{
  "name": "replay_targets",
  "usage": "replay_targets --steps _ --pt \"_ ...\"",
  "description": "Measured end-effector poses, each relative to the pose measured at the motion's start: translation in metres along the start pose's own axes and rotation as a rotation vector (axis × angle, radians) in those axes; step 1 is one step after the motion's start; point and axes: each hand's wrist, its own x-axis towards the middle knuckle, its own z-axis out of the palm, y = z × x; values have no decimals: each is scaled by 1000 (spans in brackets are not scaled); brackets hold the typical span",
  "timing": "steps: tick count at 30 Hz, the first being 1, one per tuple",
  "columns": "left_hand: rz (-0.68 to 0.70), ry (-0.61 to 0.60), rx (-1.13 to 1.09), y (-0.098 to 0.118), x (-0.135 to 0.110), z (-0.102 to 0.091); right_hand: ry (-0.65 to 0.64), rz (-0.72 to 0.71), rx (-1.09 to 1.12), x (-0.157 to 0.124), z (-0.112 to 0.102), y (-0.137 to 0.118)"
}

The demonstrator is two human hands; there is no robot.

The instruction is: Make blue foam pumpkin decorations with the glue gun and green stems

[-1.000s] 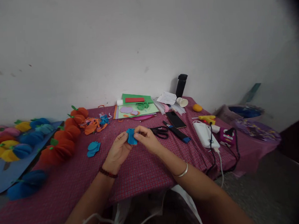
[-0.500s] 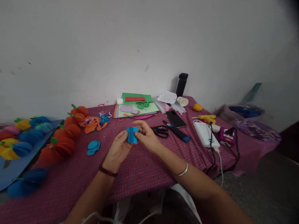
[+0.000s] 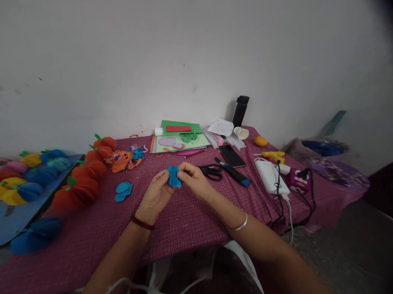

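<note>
A small blue folded paper stack (image 3: 174, 176) is pinched between both of my hands above the red checked tablecloth (image 3: 187, 218). My left hand (image 3: 154, 197) grips its left side with thumb and fingers closed. My right hand (image 3: 194, 181) pinches its right side. A pile of loose blue paper cut-outs (image 3: 123, 191) lies on the cloth to the left of my hands. Black scissors (image 3: 211, 172) lie just right of my right hand.
Orange paper pumpkins (image 3: 75, 190) and blue and yellow ones (image 3: 22, 188) line the left. Coloured paper sheets (image 3: 179, 137), a black flask (image 3: 240, 110), a phone (image 3: 232, 155), a white power bank (image 3: 270, 176) with cables and a yellow glue gun (image 3: 273, 154) lie at the back and right.
Both hands stay shut on the blue stack, which has shifted slightly as my fingers press it. The view has drifted a little.
</note>
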Motion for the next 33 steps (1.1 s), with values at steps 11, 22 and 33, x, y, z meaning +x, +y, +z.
replay_targets --steps 11,22,33 --pt "4 -1 21 1 0 1 96 -35 45 -1 5 4" --pt "-4 0 18 -1 0 0 15 10 -41 -2 3 0" --pt "-5 13 38 0 0 0 65 -21 -57 0 4 4"
